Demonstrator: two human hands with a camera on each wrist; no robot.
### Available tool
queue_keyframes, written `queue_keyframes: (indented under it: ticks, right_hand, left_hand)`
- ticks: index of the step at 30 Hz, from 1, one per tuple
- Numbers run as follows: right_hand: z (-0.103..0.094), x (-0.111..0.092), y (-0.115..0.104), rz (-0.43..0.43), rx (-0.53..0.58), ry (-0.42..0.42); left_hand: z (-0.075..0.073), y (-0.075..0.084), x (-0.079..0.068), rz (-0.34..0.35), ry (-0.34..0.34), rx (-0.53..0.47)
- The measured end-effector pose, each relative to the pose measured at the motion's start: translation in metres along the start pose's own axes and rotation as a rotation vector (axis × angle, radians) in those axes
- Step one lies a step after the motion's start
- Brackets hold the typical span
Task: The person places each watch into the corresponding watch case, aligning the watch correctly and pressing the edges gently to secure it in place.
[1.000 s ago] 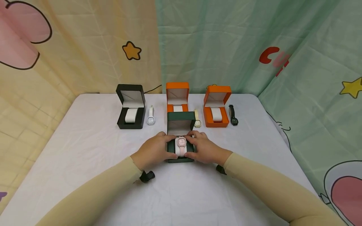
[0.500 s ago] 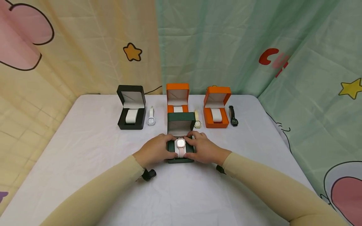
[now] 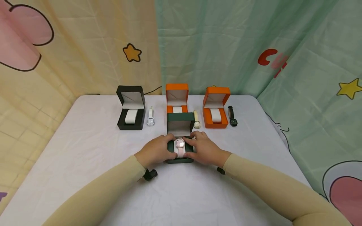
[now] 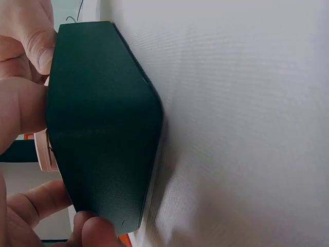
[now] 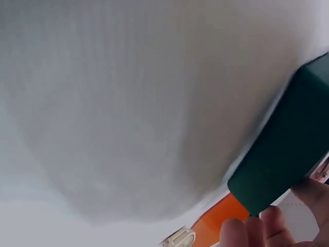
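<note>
A pink watch [image 3: 180, 143] sits wrapped around the white cushion [image 3: 176, 153] of an open green watch box [image 3: 180, 161], its lid raised at the back. From the left, my left hand [image 3: 156, 149] holds the watch and cushion, thumb in front and forefinger behind. Opposite it, my right hand [image 3: 205, 150] holds the other side in the same way. In the left wrist view the green box wall [image 4: 103, 108] hides most of the watch, and curled fingers [image 4: 100, 232] touch the box's corner. The right wrist view shows fingers [image 5: 272, 221] at the green box's side [image 5: 293, 139].
Behind stand a black watch box [image 3: 130, 126] and two orange ones, one partly hidden [image 3: 177, 91], the other at right [image 3: 216, 125], all with lids up. A white watch [image 3: 150, 121], a gold watch [image 3: 196, 123] and a black watch [image 3: 233, 119] lie beside them on the white-clothed table [image 3: 107, 147].
The watch face has tilted slightly and sits a little lower on the cushion; the glare on it came and faded. Both hands stay in nearly the same place.
</note>
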State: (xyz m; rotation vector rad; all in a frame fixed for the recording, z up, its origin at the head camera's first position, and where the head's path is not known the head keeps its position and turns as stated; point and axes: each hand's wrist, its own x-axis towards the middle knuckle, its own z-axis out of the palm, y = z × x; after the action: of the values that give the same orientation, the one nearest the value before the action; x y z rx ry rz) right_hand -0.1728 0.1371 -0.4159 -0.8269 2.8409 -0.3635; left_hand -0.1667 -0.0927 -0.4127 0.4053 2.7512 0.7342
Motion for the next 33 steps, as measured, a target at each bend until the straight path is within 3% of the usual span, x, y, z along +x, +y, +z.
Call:
queue_keyframes:
  ticks: [5,12,33]
  right_hand:
    - [-0.003,0.002,-0.003,0.069,0.058,-0.014]
    - [-0.007,0.007,-0.009,0.171,0.127,-0.104]
    - [-0.006,0.012,-0.008,0.224,0.15,-0.147]
  left_hand:
    - [-0.001,0.0,0.0,0.004,-0.01,0.016]
    - [0.0,-0.001,0.002,0.007,-0.02,0.029]
    - [-0.001,0.0,0.006,-0.016,-0.055,-0.012]
